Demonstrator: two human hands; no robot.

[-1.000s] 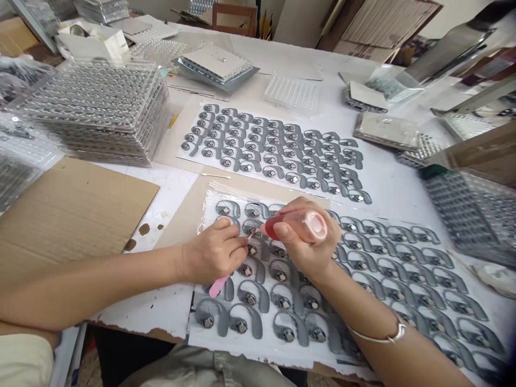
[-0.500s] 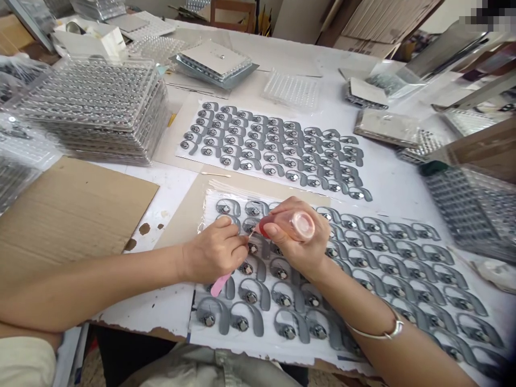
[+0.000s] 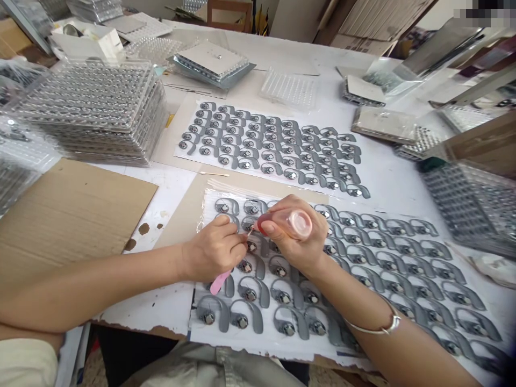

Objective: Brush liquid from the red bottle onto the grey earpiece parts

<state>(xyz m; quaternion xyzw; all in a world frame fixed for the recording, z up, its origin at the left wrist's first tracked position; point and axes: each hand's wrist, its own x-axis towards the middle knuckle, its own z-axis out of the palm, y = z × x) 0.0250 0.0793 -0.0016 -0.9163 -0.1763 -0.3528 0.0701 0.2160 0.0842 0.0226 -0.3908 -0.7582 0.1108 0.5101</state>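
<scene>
My left hand (image 3: pixel 215 251) is closed in a pinch on a thin pink-handled tool (image 3: pixel 220 281), its tip pointing at the mouth of a small bottle. My right hand (image 3: pixel 298 236) is wrapped around that clear bottle with a red cap end (image 3: pixel 296 223), tilted toward the tool tip. Both hands hover over a white sheet (image 3: pixel 258 344) covered with rows of grey hook-shaped parts with round metal centres (image 3: pixel 250 293). A silver bracelet (image 3: pixel 382 328) sits on my right wrist.
A second sheet of grey parts (image 3: pixel 274 148) lies farther back. Stacked clear trays of small parts (image 3: pixel 92 107) stand at left, a brown cardboard sheet (image 3: pixel 68 215) lies near left, and more trays (image 3: pixel 467 209) sit at right. A thin stick (image 3: pixel 215 174) lies between the sheets.
The view has shifted slightly; both hands stay together over the near sheet, the bottle now a little lower and further left against the tool tip.
</scene>
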